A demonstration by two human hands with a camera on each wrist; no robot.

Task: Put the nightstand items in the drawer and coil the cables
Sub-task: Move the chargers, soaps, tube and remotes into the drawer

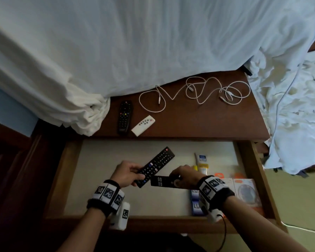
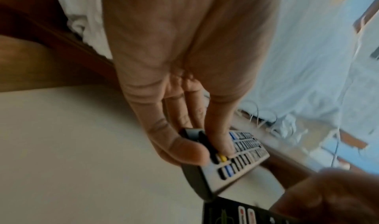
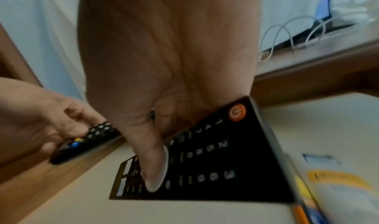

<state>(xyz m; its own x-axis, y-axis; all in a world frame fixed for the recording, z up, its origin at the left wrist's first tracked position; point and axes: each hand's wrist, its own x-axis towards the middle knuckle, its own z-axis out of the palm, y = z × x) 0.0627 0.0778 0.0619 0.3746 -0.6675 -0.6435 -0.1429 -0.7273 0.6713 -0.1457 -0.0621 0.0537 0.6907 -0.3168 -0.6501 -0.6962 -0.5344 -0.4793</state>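
Observation:
The nightstand drawer is pulled open, pale inside. Over it my left hand grips a long black remote by its near end, thumb on the buttons. Just to the right, my right hand holds a second black remote low over the drawer floor, thumb pressed on its face; it has an orange power button. The two remotes nearly touch. On the nightstand top lie a black remote, a small white remote and loose white cables.
The drawer's right side holds a tube, blue boxes and flat packets. A white bed sheet hangs over the back of the nightstand. Crumpled bedding with a thin white cord lies to the right.

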